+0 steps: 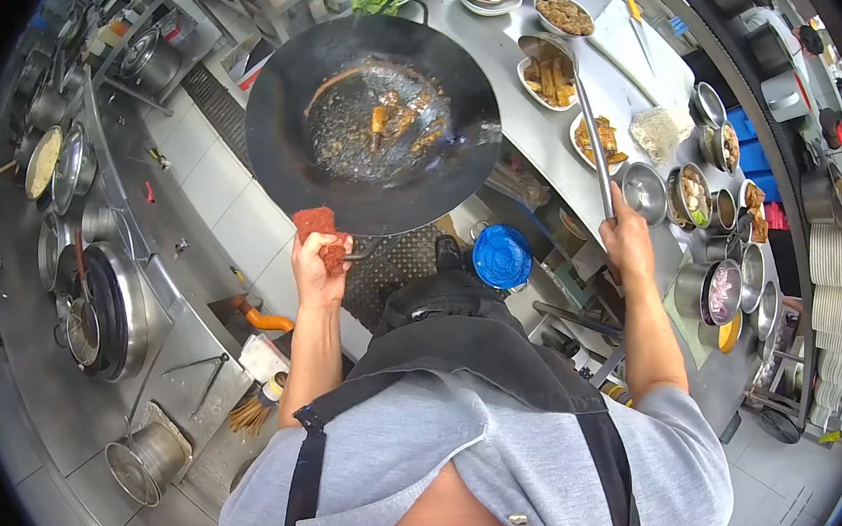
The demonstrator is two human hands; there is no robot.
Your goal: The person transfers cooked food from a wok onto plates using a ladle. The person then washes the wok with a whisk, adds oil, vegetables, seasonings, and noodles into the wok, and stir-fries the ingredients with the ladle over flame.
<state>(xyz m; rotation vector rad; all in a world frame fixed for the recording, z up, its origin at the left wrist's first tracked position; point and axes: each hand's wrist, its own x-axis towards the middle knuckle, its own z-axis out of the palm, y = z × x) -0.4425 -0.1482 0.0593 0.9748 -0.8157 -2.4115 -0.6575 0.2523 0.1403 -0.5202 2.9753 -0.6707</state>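
Observation:
My left hand [321, 266] is closed round the wok's handle with a red cloth [314, 222] in the grip. The big dark wok [277, 135] is held up and tilted, with glossy brown liquid and a few brown pieces [378, 124] in its bottom. In my right hand [628, 239] is the long metal handle of a ladle [593, 128]. Its head lies over a white dish of browned pieces [554, 82] on the steel counter. Near the ladle's handle sits a second plate of browned pieces [600, 138].
Bowls of food, a metal bowl [644, 190] and a yellow-handled knife [639, 27] on a white board stand along the right counter [513, 131]. A blue-lined bucket [502, 256] is on the floor below. Pots and a lidded pan [121, 312] occupy the left counter.

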